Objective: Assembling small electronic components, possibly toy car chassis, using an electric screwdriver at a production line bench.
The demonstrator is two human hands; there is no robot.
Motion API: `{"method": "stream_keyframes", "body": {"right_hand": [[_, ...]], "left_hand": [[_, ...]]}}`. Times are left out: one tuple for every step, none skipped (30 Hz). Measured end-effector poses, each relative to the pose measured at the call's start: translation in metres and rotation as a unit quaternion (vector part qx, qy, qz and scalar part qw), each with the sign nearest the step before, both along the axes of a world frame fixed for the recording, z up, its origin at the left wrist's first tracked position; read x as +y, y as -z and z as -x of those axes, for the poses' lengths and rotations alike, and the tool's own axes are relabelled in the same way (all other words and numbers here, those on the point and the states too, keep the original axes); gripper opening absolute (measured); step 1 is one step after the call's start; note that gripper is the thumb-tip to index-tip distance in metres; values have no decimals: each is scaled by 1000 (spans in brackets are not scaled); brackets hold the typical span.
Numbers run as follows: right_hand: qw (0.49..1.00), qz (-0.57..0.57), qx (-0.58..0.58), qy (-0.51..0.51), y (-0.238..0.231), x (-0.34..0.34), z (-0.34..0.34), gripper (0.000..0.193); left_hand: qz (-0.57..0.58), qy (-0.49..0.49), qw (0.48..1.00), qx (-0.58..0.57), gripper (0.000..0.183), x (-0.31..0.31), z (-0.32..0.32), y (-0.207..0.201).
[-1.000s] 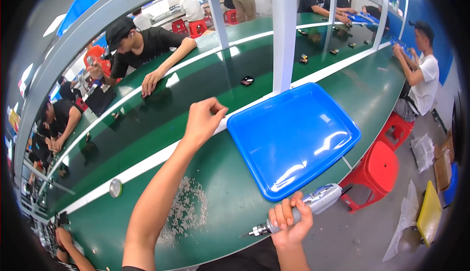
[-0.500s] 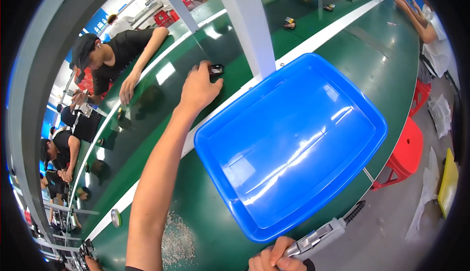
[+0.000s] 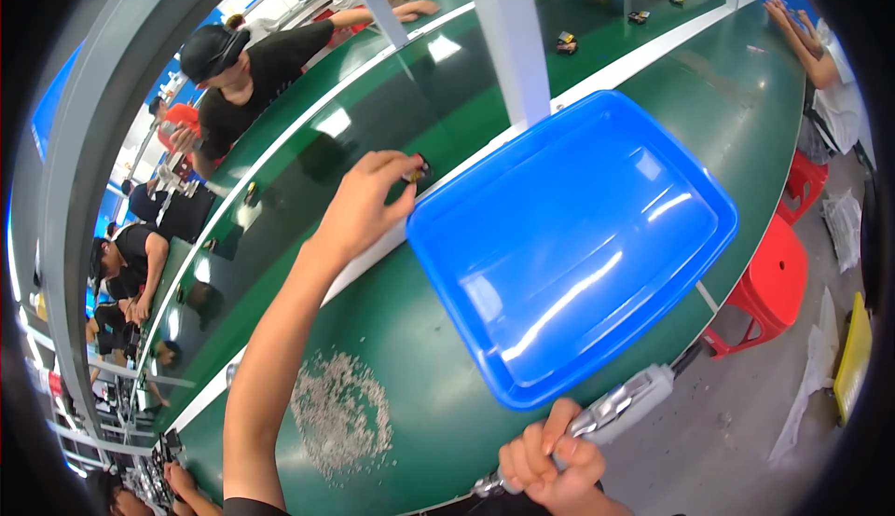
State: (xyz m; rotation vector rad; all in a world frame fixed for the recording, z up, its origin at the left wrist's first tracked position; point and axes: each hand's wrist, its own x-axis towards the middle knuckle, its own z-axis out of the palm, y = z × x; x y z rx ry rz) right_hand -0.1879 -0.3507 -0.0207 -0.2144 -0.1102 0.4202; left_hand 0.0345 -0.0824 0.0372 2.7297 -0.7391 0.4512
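Note:
My left hand (image 3: 365,201) reaches out over the green conveyor belt, just left of the blue tray's far corner. Its thumb and fingertips close around a small dark part (image 3: 421,173) with red and yellow bits; its exact kind is too small to make out. At the lower edge my right hand (image 3: 555,460) is wrapped around a grey power screwdriver (image 3: 620,406) with a silver lever. The driver's tip points down to the left and its cable end to the upper right. Between both hands lies the blue plastic tray (image 3: 569,274), with nothing in it.
Small pale pieces (image 3: 343,418) are scattered on the green table left of the tray. A white post (image 3: 513,50) rises behind it. More dark parts (image 3: 566,43) rest along the belt. Co-workers sit across, one in a black cap (image 3: 214,55); a red stool (image 3: 769,278) stands right.
The left hand has closed on the small part and drawn it nearer the tray. My right hand and the screwdriver show more fully now. The co-worker across has stretched an arm away along the belt.

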Motion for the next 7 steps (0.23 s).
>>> {"method": "stream_keyframes", "body": {"right_hand": [[1000,3,-4,4,3,-1,0,14],[1000,-4,9,7,2,-1,1,14],[1000,-11,24,9,2,-2,2,14],[1000,-1,15,25,5,-1,2,15],[999,2,11,40,5,1,3,15],[999,9,14,39,7,0,5,15],[999,21,12,41,5,1,8,17]], "left_hand": [[7,0,1000,21,34,-4,29,-3],[8,12,1000,23,36,-6,56,-5],[10,24,999,27,39,-8,82,-6],[40,33,997,54,41,-13,107,-4],[70,40,993,84,44,-17,134,-5],[50,59,993,91,48,-21,159,-4],[25,83,992,95,49,-27,184,-10]]}}
